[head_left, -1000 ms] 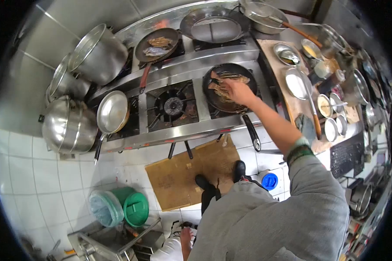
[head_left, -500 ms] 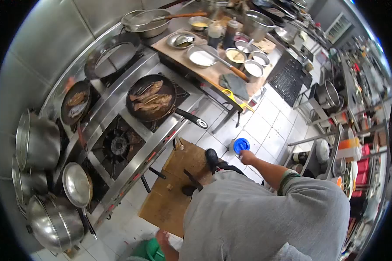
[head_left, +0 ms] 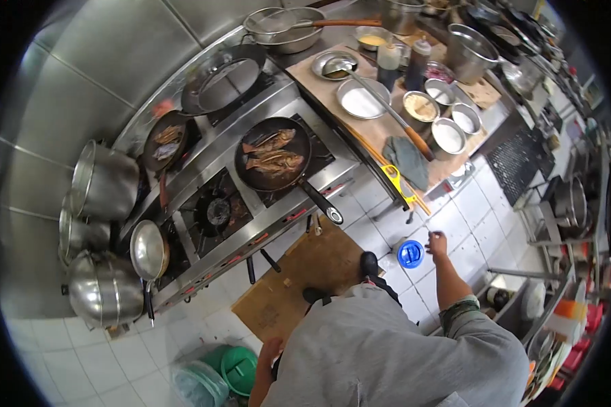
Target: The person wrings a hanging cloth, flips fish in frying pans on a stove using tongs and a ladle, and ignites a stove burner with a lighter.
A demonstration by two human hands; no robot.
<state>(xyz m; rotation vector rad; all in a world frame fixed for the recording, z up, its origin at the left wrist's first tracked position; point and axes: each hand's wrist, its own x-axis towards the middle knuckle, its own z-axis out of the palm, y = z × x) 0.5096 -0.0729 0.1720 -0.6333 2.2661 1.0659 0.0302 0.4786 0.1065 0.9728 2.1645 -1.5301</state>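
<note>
My right hand [head_left: 436, 243], fingers curled, hangs just right of a blue-lidded container [head_left: 411, 254] near my foot, apart from it; anything inside the fingers is too small to make out. Low by my hip is my left hand [head_left: 272, 349], its fingers loosely extended and nothing visible in it. A green lidded bin [head_left: 239, 370] stands beyond that hand. On the stove ahead, a black frying pan [head_left: 273, 178] holds browned whole fish [head_left: 275, 162], its handle pointing toward me. A smaller pan [head_left: 157, 163] with more fish lies behind it.
The stove [head_left: 257, 241] runs along the left, with steel pots [head_left: 106, 178] and a wok at its end. A worktable [head_left: 353, 129] carries bowls, squeeze bottles [head_left: 387, 64] and a long ladle [head_left: 387, 102]. Cardboard [head_left: 278, 302] lies underfoot; shelves [head_left: 557, 292] stand to the right.
My right hand has moved from the edge of the blue lid to its right side. The whole view has shifted, bringing more of the bins into sight. The fish pans stay put.
</note>
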